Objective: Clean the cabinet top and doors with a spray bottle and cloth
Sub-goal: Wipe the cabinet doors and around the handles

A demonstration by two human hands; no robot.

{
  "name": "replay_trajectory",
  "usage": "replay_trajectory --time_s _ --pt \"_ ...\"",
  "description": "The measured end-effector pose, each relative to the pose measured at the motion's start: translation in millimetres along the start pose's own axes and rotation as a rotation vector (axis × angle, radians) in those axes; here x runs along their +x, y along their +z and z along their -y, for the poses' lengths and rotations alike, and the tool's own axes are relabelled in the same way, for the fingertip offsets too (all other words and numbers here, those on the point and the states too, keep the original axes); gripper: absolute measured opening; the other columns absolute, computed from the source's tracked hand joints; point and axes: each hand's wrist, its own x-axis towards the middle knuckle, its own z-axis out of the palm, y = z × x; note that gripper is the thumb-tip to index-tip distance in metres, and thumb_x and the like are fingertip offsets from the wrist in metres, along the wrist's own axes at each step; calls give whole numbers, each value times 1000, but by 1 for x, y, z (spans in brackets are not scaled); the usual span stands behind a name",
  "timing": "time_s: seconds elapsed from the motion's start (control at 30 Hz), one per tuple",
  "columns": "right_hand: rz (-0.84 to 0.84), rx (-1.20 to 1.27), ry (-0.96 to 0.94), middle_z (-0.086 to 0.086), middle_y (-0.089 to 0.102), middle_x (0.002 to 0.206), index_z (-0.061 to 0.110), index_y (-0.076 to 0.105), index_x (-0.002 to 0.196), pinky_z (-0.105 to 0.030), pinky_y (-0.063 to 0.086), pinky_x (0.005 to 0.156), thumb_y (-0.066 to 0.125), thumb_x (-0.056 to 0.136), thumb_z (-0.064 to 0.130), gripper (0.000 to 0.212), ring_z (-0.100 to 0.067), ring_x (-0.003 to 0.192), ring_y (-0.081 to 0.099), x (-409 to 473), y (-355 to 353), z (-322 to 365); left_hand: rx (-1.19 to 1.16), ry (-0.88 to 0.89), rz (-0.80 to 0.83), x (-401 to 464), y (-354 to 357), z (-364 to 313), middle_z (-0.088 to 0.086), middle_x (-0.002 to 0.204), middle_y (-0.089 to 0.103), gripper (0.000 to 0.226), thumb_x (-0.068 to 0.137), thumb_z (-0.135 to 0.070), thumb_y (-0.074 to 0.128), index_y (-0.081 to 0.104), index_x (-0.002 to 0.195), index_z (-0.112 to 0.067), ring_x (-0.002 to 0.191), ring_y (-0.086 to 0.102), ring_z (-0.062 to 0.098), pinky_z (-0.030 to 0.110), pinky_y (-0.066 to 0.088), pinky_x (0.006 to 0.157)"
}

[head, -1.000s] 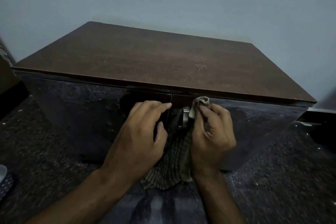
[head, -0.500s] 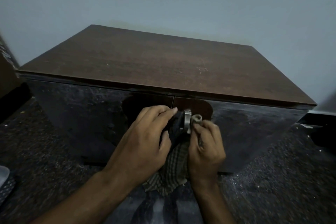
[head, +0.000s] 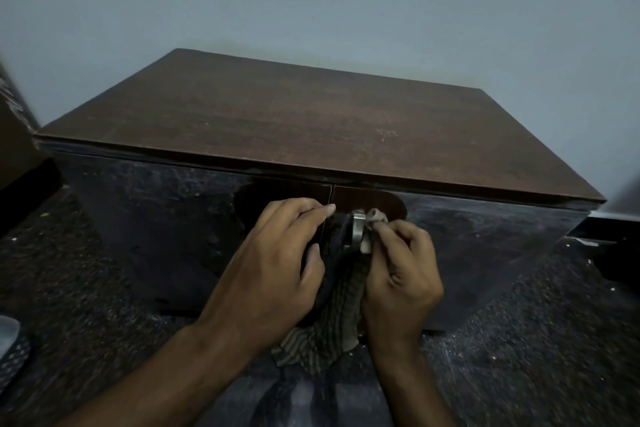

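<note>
Working the metal door handle (head: 358, 230) now: our right hand (head: 401, 274) pinches a fold of the striped cloth (head: 332, 326) against it, the rest hanging toward 6 o'clock. Our left hand (head: 273, 274) has fingers curled at the door seam; whether it grasps the cloth we cannot tell. Cabinet top (head: 294, 128) at 12 o'clock looks dry, faintly scuffed. Both doors (head: 156, 218) show smears, so door wiping seems unfinished. No spray bottle in view.
</note>
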Motion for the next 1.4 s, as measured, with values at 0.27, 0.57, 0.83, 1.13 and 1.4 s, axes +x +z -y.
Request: replay_trajectory --time_s 0.27,0.57,0.83,1.13,1.4 --pt "96 -169 -114 -15 63 106 4 75 108 -31 44 87 51 98 12 27 -28 99 56 1 2 11 -12 -3 -11 0 -1 -1 -6 124 53 49 87 -6 61 55 135 -11 122 46 7 14 35 104" --pt "97 -207 -103 -16 65 112 0 71 114 -46 51 86 49 100 8 27 -29 101 58 -5 8 13 4 -7 -27 1 -3 1 -4 123 55 49 86 -5 62 56 134 -10 121 47 8 15 36 103" --pt "123 -200 -157 -16 65 112 -1 72 110 -43 51 84 51 98 6 25 -27 100 53 -9 17 15 43 12 -12 1 -5 4 -3 124 54 50 86 -10 58 54 136 -9 121 47 10 20 39 104" --pt "102 -505 -276 -4 67 108 20 77 101 -47 33 88 54 93 18 25 -23 106 52 -19 19 17 103 19 69 -1 -6 8 -3 131 47 57 86 -16 58 47 142 -10 127 40 10 21 40 102" --pt "7 -493 -259 -4 63 85 17 75 85 -43 31 83 75 86 16 1 -23 90 53 -4 18 19 108 17 77 -3 -5 9 -2 131 46 59 86 -14 62 47 142 -10 127 40 11 21 38 102"
